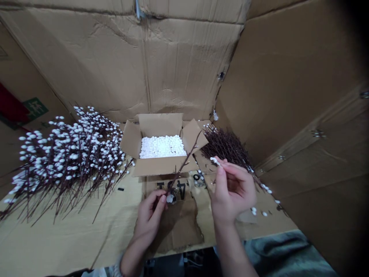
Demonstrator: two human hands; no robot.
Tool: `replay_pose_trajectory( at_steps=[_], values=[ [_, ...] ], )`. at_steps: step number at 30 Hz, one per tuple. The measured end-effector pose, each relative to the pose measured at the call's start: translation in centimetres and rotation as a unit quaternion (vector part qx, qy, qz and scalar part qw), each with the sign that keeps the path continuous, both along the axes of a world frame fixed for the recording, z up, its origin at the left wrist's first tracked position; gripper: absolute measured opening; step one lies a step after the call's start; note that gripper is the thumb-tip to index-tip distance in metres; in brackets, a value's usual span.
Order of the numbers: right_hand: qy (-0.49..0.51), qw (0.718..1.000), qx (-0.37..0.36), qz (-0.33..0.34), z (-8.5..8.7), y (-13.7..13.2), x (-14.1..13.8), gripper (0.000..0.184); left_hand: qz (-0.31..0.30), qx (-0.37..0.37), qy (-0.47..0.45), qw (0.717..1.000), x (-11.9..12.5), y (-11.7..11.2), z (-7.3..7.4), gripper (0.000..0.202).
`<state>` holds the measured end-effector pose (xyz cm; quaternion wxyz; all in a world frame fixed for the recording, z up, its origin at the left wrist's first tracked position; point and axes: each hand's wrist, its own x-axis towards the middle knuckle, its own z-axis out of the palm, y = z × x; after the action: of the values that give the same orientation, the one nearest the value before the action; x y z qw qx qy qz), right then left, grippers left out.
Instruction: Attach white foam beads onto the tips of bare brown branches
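Left of the open cardboard box (164,166), which serves as the reference point here, you have a heaped pile of pussy-willow branches (66,161) on the cardboard-covered tabletop (72,238), with thin dark stems fanned toward you and dense white buds. Farther left of the pile, a green sign (36,107) shows on the cardboard sheeting. Just in front of the box, your left hand (148,219) keeps a narrow grip, its fingers (157,206) closed on the lower stem of a single budded branch (184,157). That branch tilts up and to the right, across the front corner of the box. Black printed characters (170,185) mark the cardboard beside that hand. Inside the box, whose flaps stand open, lies a layer of white foam balls (163,147). Right of the box sits a bundle of dark, thin branches (223,148). In front of that bundle, your right hand (233,188) also makes a narrow grip, with thumb and forefinger pinching a small white bud (215,161). Loose white buds (259,212) lie on the tabletop farther right. A cardboard wall (288,77) rises beyond them, and grey cloth (284,254) shows below the tabletop's near edge.
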<state>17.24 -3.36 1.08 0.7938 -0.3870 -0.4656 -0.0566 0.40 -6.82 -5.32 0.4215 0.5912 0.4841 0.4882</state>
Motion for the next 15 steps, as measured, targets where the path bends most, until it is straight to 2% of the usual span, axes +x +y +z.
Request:
replay_pose_trajectory(
  at_steps=[6,15],
  values=[
    [0.003,0.998,-0.055,-0.018,-0.2,0.1,0.5,0.015,-0.007,0.004,0.036,0.999,0.0,0.1,0.2,0.029],
    [-0.095,0.993,-0.037,-0.062,0.1,1.5,1.0,0.019,-0.016,-0.008,0.039,0.999,-0.1,0.1,0.0,0.030]
  ],
)
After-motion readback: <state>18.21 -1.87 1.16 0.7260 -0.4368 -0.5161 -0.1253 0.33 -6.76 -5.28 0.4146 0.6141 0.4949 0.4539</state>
